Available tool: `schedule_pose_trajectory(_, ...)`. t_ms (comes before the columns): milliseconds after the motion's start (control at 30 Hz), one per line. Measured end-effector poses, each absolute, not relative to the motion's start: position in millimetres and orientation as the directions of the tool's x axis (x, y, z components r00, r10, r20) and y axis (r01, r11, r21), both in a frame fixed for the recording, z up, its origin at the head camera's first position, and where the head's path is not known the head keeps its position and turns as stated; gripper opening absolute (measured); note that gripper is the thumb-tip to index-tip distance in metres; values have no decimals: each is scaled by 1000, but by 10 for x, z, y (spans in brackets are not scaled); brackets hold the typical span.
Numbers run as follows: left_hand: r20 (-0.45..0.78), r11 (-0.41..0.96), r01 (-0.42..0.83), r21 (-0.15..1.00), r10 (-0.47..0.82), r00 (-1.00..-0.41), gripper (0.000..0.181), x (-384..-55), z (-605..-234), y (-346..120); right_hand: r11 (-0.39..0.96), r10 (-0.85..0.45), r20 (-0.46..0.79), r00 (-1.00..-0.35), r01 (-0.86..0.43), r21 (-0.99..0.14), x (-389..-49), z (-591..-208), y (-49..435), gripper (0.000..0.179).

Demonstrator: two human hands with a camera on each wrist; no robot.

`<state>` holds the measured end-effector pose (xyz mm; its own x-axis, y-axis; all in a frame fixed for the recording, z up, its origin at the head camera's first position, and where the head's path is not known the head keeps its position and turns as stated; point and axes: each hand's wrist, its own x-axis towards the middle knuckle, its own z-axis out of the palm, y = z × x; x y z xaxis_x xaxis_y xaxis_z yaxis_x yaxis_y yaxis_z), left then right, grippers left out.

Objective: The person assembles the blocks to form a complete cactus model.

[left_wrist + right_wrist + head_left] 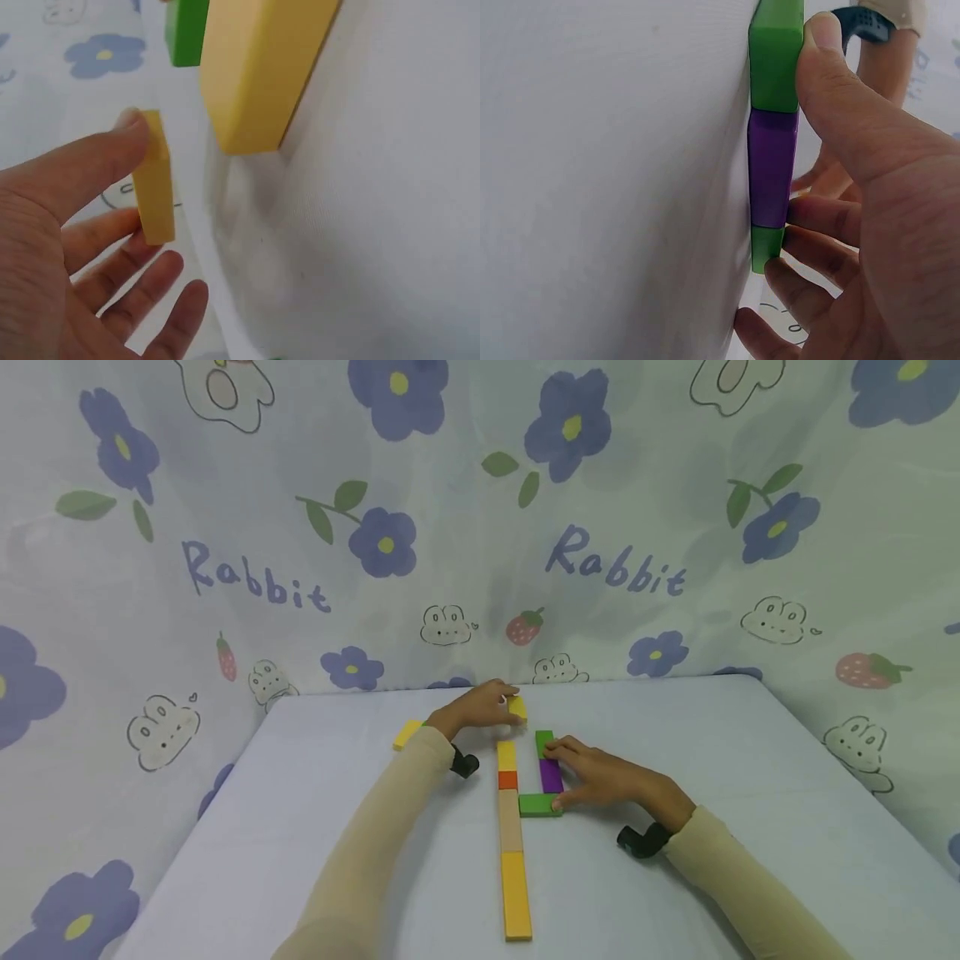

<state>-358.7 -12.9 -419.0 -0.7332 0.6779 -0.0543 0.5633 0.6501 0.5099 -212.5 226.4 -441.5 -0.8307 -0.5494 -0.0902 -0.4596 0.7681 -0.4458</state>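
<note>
My left hand (474, 707) pinches a yellow block (518, 710) between thumb and fingers, past the far end of a row of blocks. In the left wrist view this yellow block (155, 187) stands clear of the other blocks. My right hand (603, 777) rests on blocks right of the row. Its thumb touches a sideways green block (536, 806). Its other fingers lie along a purple block (551, 776) and a far green block (544, 743). The row runs from a yellow block (507, 755) through an orange-red (507, 780) and a beige block (511, 821) to a long yellow-orange block (516, 895).
Another yellow block (407, 735) lies left of the row, partly behind the left wrist. The white-covered table (300, 827) meets a patterned cloth backdrop (480, 543) at its far edge.
</note>
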Motion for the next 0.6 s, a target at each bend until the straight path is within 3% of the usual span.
schedule_pose_trajectory(333, -36, 655, 502, 564, 628, -778, 66, -3450, -4230, -465, 772, -537, -82, -840, -449, -450, -2102, -4410, 2249, 92)
schedule_pose_trajectory(600, -14, 631, 495, 598, 625, -780, 70, -3381, -4324, -563, 775, -542, -91, -835, -456, -437, -2119, -4403, 2238, 92)
